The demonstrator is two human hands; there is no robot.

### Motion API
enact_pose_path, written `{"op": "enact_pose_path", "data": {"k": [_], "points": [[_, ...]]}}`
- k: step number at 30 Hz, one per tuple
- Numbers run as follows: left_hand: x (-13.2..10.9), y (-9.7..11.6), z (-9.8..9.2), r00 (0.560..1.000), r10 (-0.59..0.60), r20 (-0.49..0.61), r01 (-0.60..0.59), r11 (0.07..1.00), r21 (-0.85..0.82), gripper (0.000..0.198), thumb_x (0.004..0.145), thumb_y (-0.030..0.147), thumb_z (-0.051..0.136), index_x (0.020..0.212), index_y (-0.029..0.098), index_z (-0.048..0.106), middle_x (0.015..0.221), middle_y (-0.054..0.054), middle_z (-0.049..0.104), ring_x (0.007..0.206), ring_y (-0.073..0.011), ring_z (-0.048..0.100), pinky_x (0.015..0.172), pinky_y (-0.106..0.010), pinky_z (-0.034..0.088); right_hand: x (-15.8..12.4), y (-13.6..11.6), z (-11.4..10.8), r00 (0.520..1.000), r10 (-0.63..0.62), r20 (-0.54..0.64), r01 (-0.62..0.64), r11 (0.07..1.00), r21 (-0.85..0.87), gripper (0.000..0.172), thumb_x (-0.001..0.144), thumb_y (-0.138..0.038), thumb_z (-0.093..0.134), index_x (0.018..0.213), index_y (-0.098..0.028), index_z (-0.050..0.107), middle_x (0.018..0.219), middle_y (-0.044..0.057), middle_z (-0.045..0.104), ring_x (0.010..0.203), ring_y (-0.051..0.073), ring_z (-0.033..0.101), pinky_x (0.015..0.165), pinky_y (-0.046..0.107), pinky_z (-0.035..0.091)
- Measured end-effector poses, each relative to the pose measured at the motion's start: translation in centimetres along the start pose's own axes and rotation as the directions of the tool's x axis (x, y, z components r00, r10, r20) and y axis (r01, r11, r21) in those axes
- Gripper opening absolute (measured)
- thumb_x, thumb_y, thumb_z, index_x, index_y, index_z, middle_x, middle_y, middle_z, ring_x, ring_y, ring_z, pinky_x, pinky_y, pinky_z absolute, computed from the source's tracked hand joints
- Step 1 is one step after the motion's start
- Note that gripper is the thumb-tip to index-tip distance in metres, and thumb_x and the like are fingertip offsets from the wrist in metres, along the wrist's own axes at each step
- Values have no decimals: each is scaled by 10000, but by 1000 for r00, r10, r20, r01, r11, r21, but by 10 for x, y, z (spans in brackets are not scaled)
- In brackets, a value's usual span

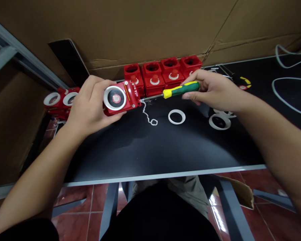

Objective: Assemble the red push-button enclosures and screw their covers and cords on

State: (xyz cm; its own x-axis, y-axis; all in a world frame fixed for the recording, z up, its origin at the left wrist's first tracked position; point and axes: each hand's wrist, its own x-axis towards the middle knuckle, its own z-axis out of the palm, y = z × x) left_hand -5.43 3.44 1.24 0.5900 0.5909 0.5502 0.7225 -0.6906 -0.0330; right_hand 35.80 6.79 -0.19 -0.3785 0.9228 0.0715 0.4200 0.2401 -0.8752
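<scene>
My left hand point(90, 103) is wrapped round a red box-shaped device point(130, 94) with a white ring point(125, 99) about a dark round face. Screws show at the device's corners. In my right hand point(208, 85) is a screwdriver point(182, 89) with a green and yellow handle. Its shaft points left and its tip is at the device's right end; whether it sits in a screw I cannot tell. Just below the tip, a thin white beaded chain or cord point(147, 115) trails onto the table. A loose white ring point(177, 116) lies to its right.
Several red housings point(154, 78) with round openings stand along the cardboard wall point(150, 30). Further red units with white rings point(52, 99) are at the left. More white rings point(219, 122) lie under my right forearm. A black phone-like slab point(69, 62) leans at back left. White cable point(286, 95) curls at right.
</scene>
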Motion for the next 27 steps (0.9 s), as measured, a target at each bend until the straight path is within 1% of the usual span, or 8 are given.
{"op": "enact_pose_path", "data": {"k": [4,8,13,17,20,23,25,27], "points": [[1,5,-3,1000,-27,14,27,999,25,710,1030,586,820,1605,345,480,1426,-112,709,1301,-396,734,1092,-629,674,-1,-7,1,1000,17,-4,-17,999,29,446,841,-612,918,1018,-272,689,864,59,739,607,149,499,566,389,356],[1,6,-3,1000,-7,13,7,999,48,716,1033,589,810,1616,363,459,1415,-108,712,1282,-389,742,1060,-615,686,-3,-13,-1,1000,23,-1,-23,1000,-17,490,872,-719,870,902,-265,686,800,53,727,567,135,491,531,372,344],[1,6,-2,1000,8,11,-8,998,66,731,1032,582,812,1623,350,450,1419,-121,713,1278,-398,743,1054,-628,688,-4,-16,-4,1000,24,4,-23,986,-166,762,863,-974,703,748,-224,638,684,49,671,514,110,510,545,364,357],[1,6,-3,1000,-2,15,1,999,51,710,1026,584,827,1590,331,478,1423,-122,715,1307,-391,741,1090,-634,686,-4,-13,-4,998,59,1,-58,981,-186,895,813,-1107,558,735,-221,649,584,45,605,450,113,476,505,359,345],[0,6,-2,1000,-9,14,9,1000,9,693,1019,601,832,1562,320,506,1422,-122,714,1330,-405,737,1121,-667,672,-3,-8,-3,994,108,14,-104,979,-175,932,825,-1122,505,741,-208,669,511,37,531,408,113,424,475,355,297],[0,5,-1,1000,-7,1,7,1000,4,718,1002,610,845,1572,343,498,1423,-114,712,1338,-416,736,1113,-682,673,-2,-5,-1,996,81,22,-77,988,-134,881,889,-1070,504,760,-211,649,571,39,554,453,108,437,497,348,319],[0,4,-1,1000,-5,0,5,1000,26,739,1000,598,852,1590,349,482,1423,-119,714,1325,-408,737,1100,-670,679,-1,-4,0,999,37,23,-34,995,-92,778,900,-1010,595,893,-235,665,666,28,586,512,117,463,514,344,340],[0,3,-1,1000,-8,11,7,999,35,743,1008,577,851,1604,346,472,1427,-125,715,1314,-395,737,1100,-653,680,-1,-4,2,1000,20,23,-19,999,-39,661,863,-887,781,1090,-276,668,750,11,596,566,128,472,524,343,339]]}}
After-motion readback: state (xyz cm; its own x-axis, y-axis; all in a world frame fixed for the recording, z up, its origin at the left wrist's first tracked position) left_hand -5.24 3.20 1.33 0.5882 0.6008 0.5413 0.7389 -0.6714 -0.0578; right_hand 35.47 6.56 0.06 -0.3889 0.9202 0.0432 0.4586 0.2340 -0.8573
